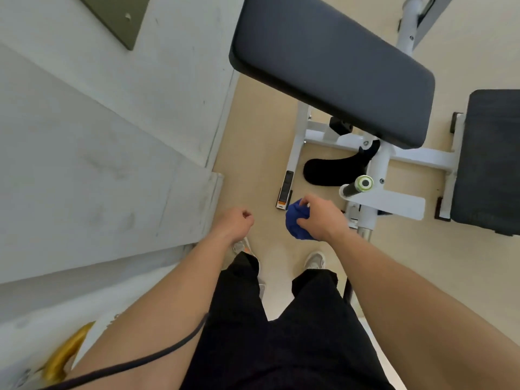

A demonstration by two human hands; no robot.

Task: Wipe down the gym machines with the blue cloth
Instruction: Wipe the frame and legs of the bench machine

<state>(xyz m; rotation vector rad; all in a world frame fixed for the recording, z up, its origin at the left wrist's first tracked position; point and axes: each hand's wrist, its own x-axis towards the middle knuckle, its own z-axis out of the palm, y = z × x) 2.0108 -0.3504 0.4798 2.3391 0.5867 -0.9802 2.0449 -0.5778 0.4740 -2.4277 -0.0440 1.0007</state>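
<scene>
- Looking straight down past black trousers and two pale shoes onto a beige floor.
- Filling the left half of the frame — a grey-white wall, with an olive plate at upper left.
- Lower left corner: a gold curved object, too blurred to identify; crossing the left forearm, a thin dark cord.
- Upper centre to right: a gym machine with a large dark pad tilted across the frame, carried on a white frame.
- At the right edge, a second dark textured pad, apart from the first.
- Under the large pad, on the floor — a black curved piece beside the white post.
- Just right of centre, a short handle with a black grip and a green-and-white end cap, sticking out from the white frame towards the camera.
- Beside the frame's left rail, a narrow black strip with an orange end.
- Left hand, left of centre, curled into a loose fist, empty, touching nothing.
- Right hand, just right of centre, fingers closed around the blue cloth.
- Blue cloth: deep royal blue, bunched into a crumpled ball, bulging out left of and below the palm; held in the air above the floor, near the handle and the strip in the frame but touching no part of the machine.
</scene>
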